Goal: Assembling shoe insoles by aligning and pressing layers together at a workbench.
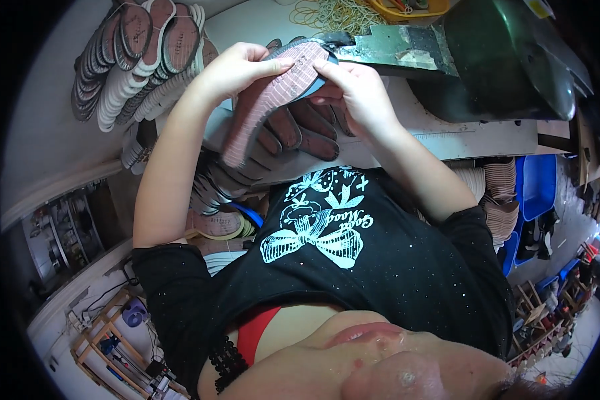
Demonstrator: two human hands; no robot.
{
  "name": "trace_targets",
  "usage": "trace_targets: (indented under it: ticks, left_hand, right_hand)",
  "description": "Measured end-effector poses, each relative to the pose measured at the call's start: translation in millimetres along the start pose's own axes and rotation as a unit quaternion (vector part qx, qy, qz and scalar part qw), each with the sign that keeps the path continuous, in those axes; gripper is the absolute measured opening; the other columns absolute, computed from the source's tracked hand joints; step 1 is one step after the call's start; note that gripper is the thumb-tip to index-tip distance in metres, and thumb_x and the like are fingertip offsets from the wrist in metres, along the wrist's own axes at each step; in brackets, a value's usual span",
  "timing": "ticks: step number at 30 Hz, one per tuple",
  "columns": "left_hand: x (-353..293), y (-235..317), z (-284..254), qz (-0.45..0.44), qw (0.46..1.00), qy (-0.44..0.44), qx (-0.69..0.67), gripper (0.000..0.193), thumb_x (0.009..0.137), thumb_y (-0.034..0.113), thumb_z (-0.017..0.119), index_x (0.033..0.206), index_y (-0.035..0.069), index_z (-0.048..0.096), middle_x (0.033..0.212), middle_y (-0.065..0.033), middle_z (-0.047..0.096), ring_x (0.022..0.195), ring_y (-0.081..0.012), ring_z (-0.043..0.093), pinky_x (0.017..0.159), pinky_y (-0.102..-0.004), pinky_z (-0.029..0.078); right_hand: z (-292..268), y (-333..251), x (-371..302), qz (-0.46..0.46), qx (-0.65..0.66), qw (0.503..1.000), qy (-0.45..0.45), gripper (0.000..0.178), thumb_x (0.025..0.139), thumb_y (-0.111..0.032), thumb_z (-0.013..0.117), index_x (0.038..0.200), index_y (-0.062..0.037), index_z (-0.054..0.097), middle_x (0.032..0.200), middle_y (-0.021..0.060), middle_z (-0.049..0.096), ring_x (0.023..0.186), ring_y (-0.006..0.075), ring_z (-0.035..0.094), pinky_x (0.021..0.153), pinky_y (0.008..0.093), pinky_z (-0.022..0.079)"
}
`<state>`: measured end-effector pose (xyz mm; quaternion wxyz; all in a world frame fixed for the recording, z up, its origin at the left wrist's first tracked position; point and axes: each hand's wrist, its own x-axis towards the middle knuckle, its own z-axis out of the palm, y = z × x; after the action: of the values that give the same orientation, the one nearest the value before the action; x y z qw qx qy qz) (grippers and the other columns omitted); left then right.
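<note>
pinkish-brown sole [267,100]: up by the tip of the green machine arm [400,52]
left hand [237,70]: closed in a pinch on its edge
right hand [359,90]: pinching the opposite edge
step: lining it up, I'd guess
next move: probably wants steady turning

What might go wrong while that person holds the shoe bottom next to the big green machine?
The right fingers look close to the end of the metal arm on the green machine, so they might get pinched if something there moved.
The held sole reaches over the loose soles, so its lower end might knock them about.
The tangled cords lie behind the arm and might snag.
</note>
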<state>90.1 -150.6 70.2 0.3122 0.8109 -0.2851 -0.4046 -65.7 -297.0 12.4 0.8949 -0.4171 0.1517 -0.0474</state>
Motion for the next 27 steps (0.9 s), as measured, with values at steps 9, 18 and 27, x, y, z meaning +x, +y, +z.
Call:
trace_targets:
  ticks: [9,18,27]
  left_hand:
    - [-18.6,23.8,34.2,-0.089,0.992,-0.009,-0.087,0.06,0.079,0.057,0.064,0.073,-0.003,0.063,0.063,-0.0102,0.064,0.045,-0.0134,0.06,0.04,-0.0236,0.048]
    - [-14.8,16.6,22.5,-0.093,0.99,-0.05,-0.097,0.043,0.078,0.043,0.073,0.068,0.003,0.059,0.053,-0.0025,0.056,0.038,-0.0063,0.051,0.035,-0.0167,0.037]
    - [5.1,11.9,24.7,-0.035,0.987,0.064,-0.141,0.04,0.081,0.041,0.072,0.072,0.004,0.059,0.053,0.0033,0.051,0.039,-0.0018,0.042,0.034,-0.0161,0.029]
  right_hand:
    - [-11.8,13.2,-27.8,-0.043,-0.242,0.968,-0.039,0.028,0.083,-0.022,0.067,0.092,0.0036,0.063,0.08,0.0048,0.065,0.07,0.0071,0.058,0.063,0.0231,0.048]
    - [-7.9,6.9,-24.9,0.063,-0.11,0.99,-0.059,0.026,0.09,-0.021,0.063,0.097,0.0041,0.061,0.083,0.0035,0.066,0.07,0.0035,0.057,0.062,0.0202,0.048]
    - [-21.3,-15.0,-41.8,0.156,-0.153,0.972,-0.082,0.025,0.092,-0.02,0.06,0.101,0.0033,0.062,0.082,0.0028,0.066,0.07,0.0035,0.058,0.061,0.0195,0.047]
